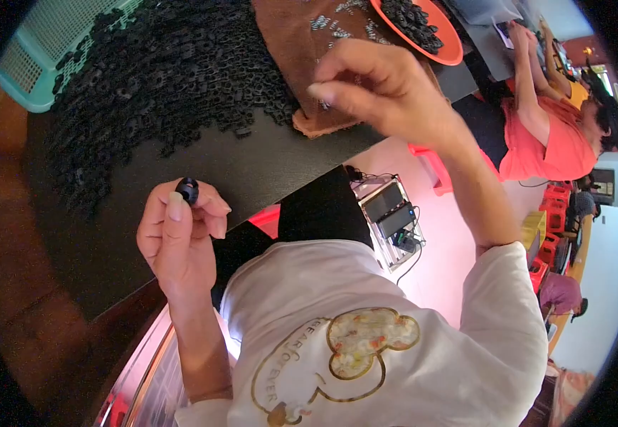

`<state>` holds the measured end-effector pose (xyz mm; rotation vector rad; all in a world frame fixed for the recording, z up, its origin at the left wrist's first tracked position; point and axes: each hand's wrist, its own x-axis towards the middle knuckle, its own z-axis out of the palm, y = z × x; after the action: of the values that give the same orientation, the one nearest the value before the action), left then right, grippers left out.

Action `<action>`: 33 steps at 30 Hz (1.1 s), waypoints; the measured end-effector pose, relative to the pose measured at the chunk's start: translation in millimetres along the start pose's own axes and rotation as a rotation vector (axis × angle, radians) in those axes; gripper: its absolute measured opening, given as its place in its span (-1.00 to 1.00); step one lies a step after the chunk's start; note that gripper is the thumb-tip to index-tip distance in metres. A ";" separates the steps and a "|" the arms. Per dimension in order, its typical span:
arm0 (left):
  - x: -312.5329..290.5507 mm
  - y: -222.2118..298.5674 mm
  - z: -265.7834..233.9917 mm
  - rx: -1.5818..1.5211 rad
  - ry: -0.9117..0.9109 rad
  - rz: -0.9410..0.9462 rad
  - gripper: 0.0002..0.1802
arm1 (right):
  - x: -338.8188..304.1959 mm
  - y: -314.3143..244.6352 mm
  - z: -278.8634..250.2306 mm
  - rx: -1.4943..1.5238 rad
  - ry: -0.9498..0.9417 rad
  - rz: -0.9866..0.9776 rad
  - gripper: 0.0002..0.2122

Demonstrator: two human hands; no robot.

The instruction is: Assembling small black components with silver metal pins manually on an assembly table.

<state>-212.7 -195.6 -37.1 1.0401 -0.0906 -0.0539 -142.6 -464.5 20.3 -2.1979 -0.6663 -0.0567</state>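
My left hand [177,238] is closed at the table's near edge, with a small rounded black plastic part [188,190] held between thumb and fingers. Over a brown cloth [280,28], my right hand [394,92] is raised with thumb and forefinger bent close together; whatever they hold, if anything, is too small to make out. Small silvery metal pieces [339,31] lie scattered on that cloth, just beyond the right hand. A wide heap of small black plastic parts [174,78] spreads over the dark table [252,160] beyond my left hand.
A pale green plastic basket [28,89] stands at the far left. At the far right, an orange bowl [453,53] contains black parts. A person in a coral shirt [547,139] sits to the right. A metal-framed stand with black devices [392,217] is below the table edge.
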 end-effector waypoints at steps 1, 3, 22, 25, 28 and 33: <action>0.6 1.0 -0.5 0.011 0.012 0.003 -0.73 | 2.6 -9.1 18.4 0.355 -0.004 0.153 -0.84; 2.5 2.9 -0.3 -0.039 -0.005 -0.022 -0.73 | 13.6 -22.5 42.2 0.337 0.062 -0.004 -0.84; 8.7 16.2 -7.1 -0.237 0.083 -0.068 -0.71 | 50.7 -53.9 115.5 0.394 0.134 -0.344 -0.94; 7.4 17.2 -9.4 -0.252 0.071 -0.071 -0.72 | 47.2 -54.3 111.7 0.300 0.135 -0.419 -0.88; 7.2 15.8 -9.5 -0.232 0.035 -0.065 -0.72 | 44.5 -55.1 104.0 0.267 0.183 -0.411 -0.85; 6.1 18.5 -7.5 -0.199 0.058 -0.092 -0.74 | 42.8 -54.5 89.4 0.103 0.093 -0.510 -0.84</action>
<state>-205.9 -180.3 -24.6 0.8462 0.0155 -0.1136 -147.9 -351.9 10.3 -1.8666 -1.1331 -0.3757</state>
